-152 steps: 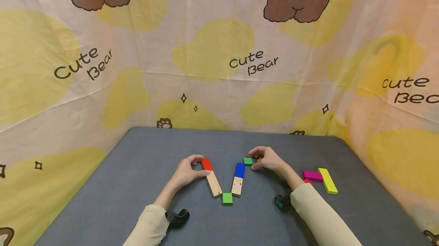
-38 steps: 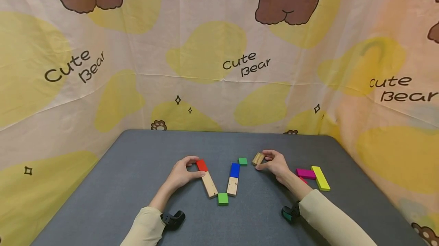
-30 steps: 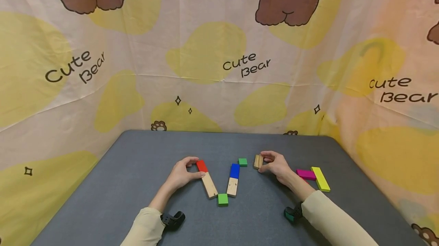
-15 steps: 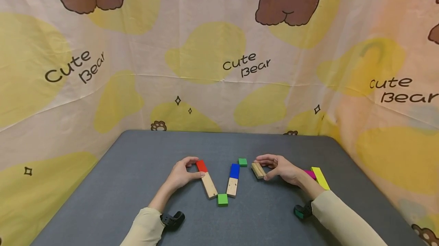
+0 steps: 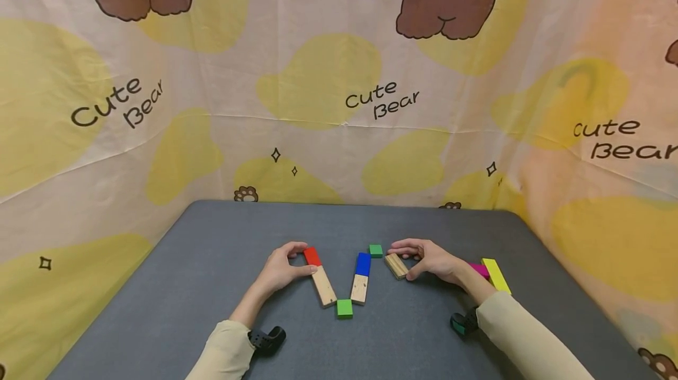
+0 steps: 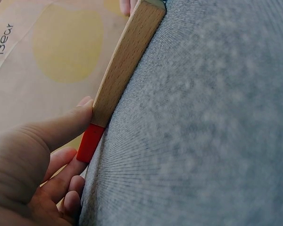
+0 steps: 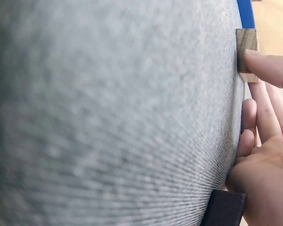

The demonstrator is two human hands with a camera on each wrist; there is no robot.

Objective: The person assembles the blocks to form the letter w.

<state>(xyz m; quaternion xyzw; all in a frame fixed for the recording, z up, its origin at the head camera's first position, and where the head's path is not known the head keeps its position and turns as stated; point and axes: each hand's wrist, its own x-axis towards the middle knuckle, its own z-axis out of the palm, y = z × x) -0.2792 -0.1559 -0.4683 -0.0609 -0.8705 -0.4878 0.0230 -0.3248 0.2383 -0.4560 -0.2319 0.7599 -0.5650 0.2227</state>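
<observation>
In the head view, my left hand (image 5: 283, 265) pinches a red block (image 5: 312, 256) between thumb and finger, the thumb near its joint with a plain wooden block (image 5: 324, 287). That pair slants down to a light green block (image 5: 344, 309). From there a second plain wooden block (image 5: 359, 289) and a blue block (image 5: 363, 263) lead up to a small dark green block (image 5: 375, 250). My right hand (image 5: 431, 261) grips a striped wooden block (image 5: 396, 266), tilted beside the dark green one. In the right wrist view, the thumb presses the striped block's (image 7: 246, 52) side.
A magenta block (image 5: 479, 269) and a yellow block (image 5: 496, 276) lie at the right, partly behind my right forearm. The grey table (image 5: 159, 309) reaches back to a printed cloth (image 5: 328, 80). Each wrist carries a black camera band.
My right hand has let go of the dark green block and brought in the striped block, turning it and shifting it closer, lower down. My left hand stays put on the red block.
</observation>
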